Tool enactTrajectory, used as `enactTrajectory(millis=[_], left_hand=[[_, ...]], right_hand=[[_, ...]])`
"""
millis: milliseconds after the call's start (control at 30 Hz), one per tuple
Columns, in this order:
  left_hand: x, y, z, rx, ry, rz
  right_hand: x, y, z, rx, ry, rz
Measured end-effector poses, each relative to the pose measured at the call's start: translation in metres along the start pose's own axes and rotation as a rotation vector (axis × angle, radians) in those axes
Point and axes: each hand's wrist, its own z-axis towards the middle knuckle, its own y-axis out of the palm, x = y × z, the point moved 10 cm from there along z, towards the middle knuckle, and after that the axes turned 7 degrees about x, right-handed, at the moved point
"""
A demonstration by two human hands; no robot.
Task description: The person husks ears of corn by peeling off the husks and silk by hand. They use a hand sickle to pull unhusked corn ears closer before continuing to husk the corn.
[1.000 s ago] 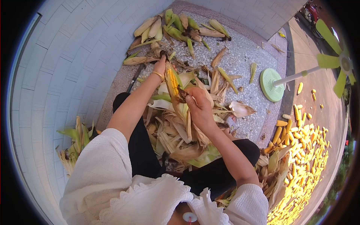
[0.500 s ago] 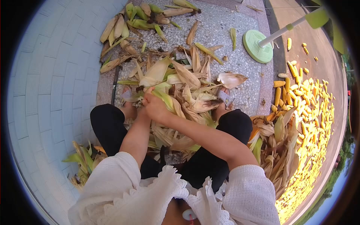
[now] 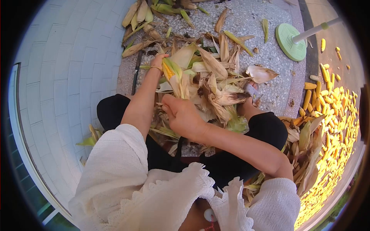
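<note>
My left hand (image 3: pixel 158 61) is closed around the far end of an ear of corn (image 3: pixel 167 70), whose yellow kernels show along one side. Pale green husk (image 3: pixel 177 81) hangs from this ear toward me. Nearer my body, my right hand (image 3: pixel 184 118) is closed, its fingers curled on the lower end of that husk; the exact grip is partly hidden. Beneath both hands, between my feet, lies a heap of dry, peeled husks (image 3: pixel 214 67), some with browned tips.
Unhusked ears (image 3: pixel 135 17) lie by the tiled wall (image 3: pixel 65 73) at upper left. A light green round stand base (image 3: pixel 289 42) is on the speckled floor (image 3: pixel 269 88). Bare yellow cobs (image 3: pixel 335 134) spread over the ground at right. More husks (image 3: pixel 306 154) pile beside my right knee.
My hands were together; now the right has drawn back toward me with the husk, and yellow kernels are exposed. The view has shifted, so the surroundings sit further right and higher.
</note>
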Motion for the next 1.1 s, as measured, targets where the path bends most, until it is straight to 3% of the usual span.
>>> enactTrajectory(millis=[67,133,167,233,267,300,367,400,467,600,667,733,833,867,1033,1100], left_hand=[[-0.006,0.024,-0.005,-0.036,-0.007,-0.072],[0.005,0.041,-0.023,-0.072,-0.006,-0.140],[0.030,0.049,-0.039,-0.120,0.101,-0.127],[0.073,0.055,-0.079,-0.161,0.229,-0.111],[0.103,0.056,-0.104,-0.190,0.416,-0.096],[0.130,0.055,-0.125,-0.215,0.604,-0.082],[0.154,0.053,-0.140,-0.247,0.762,-0.046],[0.163,0.055,-0.154,-0.286,0.895,0.001],[0.171,0.051,-0.181,-0.278,0.878,0.013],[0.173,0.059,-0.203,-0.328,0.897,0.066],[0.171,0.069,-0.209,-0.369,0.913,0.073],[0.159,0.085,-0.209,-0.445,0.881,0.203],[0.150,0.092,-0.228,-0.454,1.011,0.320],[0.148,0.094,-0.242,-0.443,1.105,0.405],[0.123,0.104,-0.257,-0.651,0.933,0.454],[0.122,0.104,-0.262,-0.650,1.045,0.545]], right_hand=[[-0.001,-0.011,-0.012,-0.033,-0.012,-0.063],[-0.011,0.007,-0.033,-0.268,-0.293,-0.400],[0.000,0.014,-0.042,-0.373,-0.301,-0.567],[0.011,0.005,-0.040,-0.383,-0.400,-0.567],[0.011,0.003,-0.040,-0.401,-0.475,-0.551],[0.010,-0.002,-0.032,-0.404,-0.499,-0.552],[0.004,-0.043,0.011,-0.088,-0.420,-0.427],[0.000,-0.047,0.024,-0.092,-0.427,-0.427],[0.042,-0.068,0.061,-0.075,0.093,-0.586],[0.035,-0.077,0.099,0.082,-0.001,-0.555],[0.032,-0.076,0.109,0.201,-0.187,-0.559],[0.014,-0.088,0.116,0.259,-0.180,-0.576],[-0.001,-0.131,0.122,0.447,-0.091,-0.035],[-0.001,-0.134,0.124,0.457,-0.084,-0.044],[-0.001,-0.132,0.128,0.378,-0.008,0.088],[-0.001,-0.132,0.127,0.339,0.043,0.082]])
